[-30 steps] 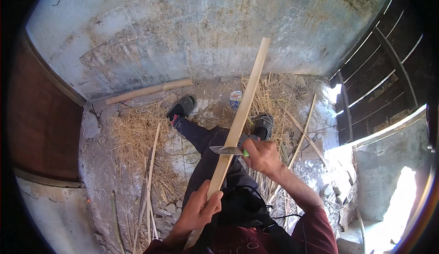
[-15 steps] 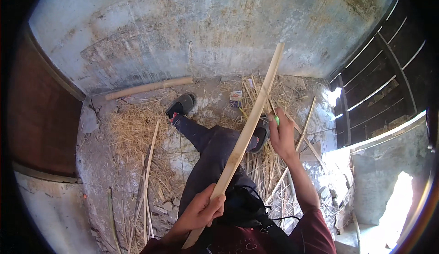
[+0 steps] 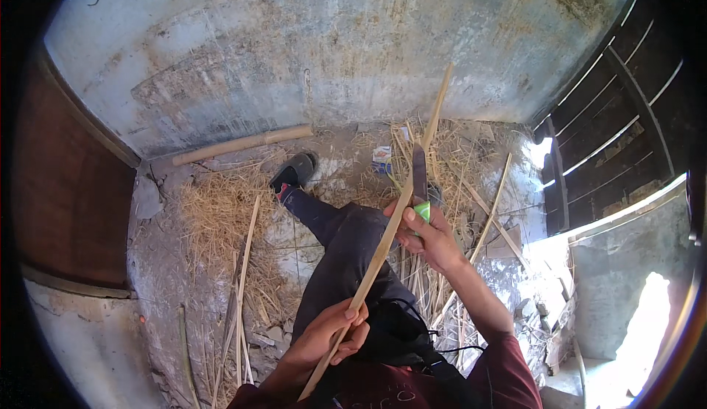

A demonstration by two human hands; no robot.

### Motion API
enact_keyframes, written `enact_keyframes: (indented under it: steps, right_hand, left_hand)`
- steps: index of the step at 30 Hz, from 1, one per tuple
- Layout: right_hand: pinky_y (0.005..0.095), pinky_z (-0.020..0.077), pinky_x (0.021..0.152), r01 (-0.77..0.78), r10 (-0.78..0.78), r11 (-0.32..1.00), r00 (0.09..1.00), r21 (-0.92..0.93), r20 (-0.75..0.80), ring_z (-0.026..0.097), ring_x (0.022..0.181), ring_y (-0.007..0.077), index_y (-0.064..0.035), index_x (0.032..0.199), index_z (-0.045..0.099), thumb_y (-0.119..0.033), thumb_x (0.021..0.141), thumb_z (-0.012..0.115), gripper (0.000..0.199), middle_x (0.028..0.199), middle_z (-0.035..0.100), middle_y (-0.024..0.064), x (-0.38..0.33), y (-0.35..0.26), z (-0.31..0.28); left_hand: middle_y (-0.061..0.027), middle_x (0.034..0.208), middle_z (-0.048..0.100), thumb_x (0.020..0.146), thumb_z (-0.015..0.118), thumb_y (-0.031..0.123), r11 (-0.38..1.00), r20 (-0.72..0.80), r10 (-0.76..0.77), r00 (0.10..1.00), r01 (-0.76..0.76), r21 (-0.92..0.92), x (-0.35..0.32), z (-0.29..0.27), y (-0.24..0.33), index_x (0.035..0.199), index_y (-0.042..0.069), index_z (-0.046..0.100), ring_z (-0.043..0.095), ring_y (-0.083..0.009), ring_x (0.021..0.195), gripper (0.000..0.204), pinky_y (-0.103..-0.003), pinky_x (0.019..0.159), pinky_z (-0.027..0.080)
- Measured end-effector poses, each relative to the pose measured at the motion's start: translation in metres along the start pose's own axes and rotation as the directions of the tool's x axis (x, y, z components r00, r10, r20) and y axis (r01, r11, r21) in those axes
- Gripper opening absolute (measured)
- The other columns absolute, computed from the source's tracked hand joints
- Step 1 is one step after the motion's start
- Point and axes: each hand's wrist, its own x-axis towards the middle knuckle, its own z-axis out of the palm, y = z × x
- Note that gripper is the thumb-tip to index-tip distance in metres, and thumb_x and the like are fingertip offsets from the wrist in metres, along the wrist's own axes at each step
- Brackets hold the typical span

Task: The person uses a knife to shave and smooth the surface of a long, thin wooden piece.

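Working remotely, I have my left hand (image 3: 325,335) with its grip pinching the pale wooden strip (image 3: 379,254) near its lower end; the strip slants up and rightward over 1 trouser leg (image 3: 335,265). My right hand's (image 3: 433,240) grip is wrapped round the green-handled knife (image 3: 420,173), fingers against the strip, blade upward just beside it. Straw (image 3: 217,210) litters the floor (image 3: 166,284).

A long, pale wooden strip (image 3: 378,256) slants away to the right, seen nearly edge-on. Beside it, a green-handled knife (image 3: 420,175) points away, blade tip overlapping the strip; contact is unclear.
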Motion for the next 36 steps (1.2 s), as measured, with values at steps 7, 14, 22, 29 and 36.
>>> enact_keyframes:
  steps: [7,14,22,29,36]
  right_hand:
    - [0.0235,0.0257,0.048,-0.121,0.122,0.972,0.993,0.201,0.008,0.034,0.049,0.0036,-0.0059,0.107,0.062,-0.042,0.111,0.059,0.037,0.074,0.059,0.0029,-0.004,0.008,0.001]
    - [0.0242,0.0261,0.048,-0.111,0.106,0.962,0.994,0.248,0.034,0.034,0.050,0.0041,-0.0075,0.103,0.062,-0.042,0.110,0.059,0.035,0.072,0.059,0.0021,-0.005,0.007,0.007]
    - [0.0240,0.0312,0.055,0.093,-0.093,0.996,0.991,-0.005,-0.095,0.042,0.063,0.0062,-0.0089,0.122,0.049,-0.029,0.109,0.062,0.027,0.078,0.052,-0.0013,-0.014,-0.013,0.005]
    - [0.0311,0.0487,0.068,0.346,-0.428,0.717,0.904,-0.606,0.011,0.061,0.079,0.0138,-0.0073,0.125,0.045,-0.011,0.101,0.070,0.035,0.098,0.062,0.0098,-0.044,0.003,-0.020]
    - [0.0416,0.0541,0.058,0.523,-0.497,0.284,0.797,-0.804,0.343,0.073,0.068,0.0328,-0.0056,0.118,0.054,-0.023,0.097,0.077,0.035,0.089,0.072,0.0112,-0.048,0.003,-0.011]
  left_hand:
    - [-0.0077,0.069,0.050,0.111,0.039,0.057,0.975,0.173,0.001,0.985,0.037,-0.219,0.008,-0.011,-0.015,0.113,0.007,0.050,0.049,-0.0132,0.048,0.051,-0.024,0.040,0.039]
    - [-0.0100,0.095,0.059,0.108,0.030,0.072,0.991,0.144,0.133,0.981,-0.126,-0.054,0.035,-0.019,-0.002,0.140,0.002,0.046,0.059,-0.0173,0.059,0.079,-0.029,0.045,0.049]
    - [0.0007,0.076,0.040,0.114,0.039,0.051,0.989,0.184,0.093,0.979,-0.112,0.097,0.036,-0.008,0.016,0.113,0.009,0.043,0.032,-0.0019,0.041,0.042,-0.019,0.035,0.029]
    - [0.0004,0.077,0.041,0.116,0.037,0.046,0.957,0.110,0.168,0.980,-0.189,0.221,0.026,-0.001,0.023,0.113,0.010,0.042,0.034,-0.0011,0.042,0.036,-0.018,0.035,0.031]
    - [0.0010,0.077,0.043,0.117,0.036,0.039,0.959,0.051,0.120,0.991,-0.129,0.253,0.020,0.011,0.029,0.112,0.009,0.043,0.037,-0.0015,0.043,0.032,-0.019,0.036,0.034]
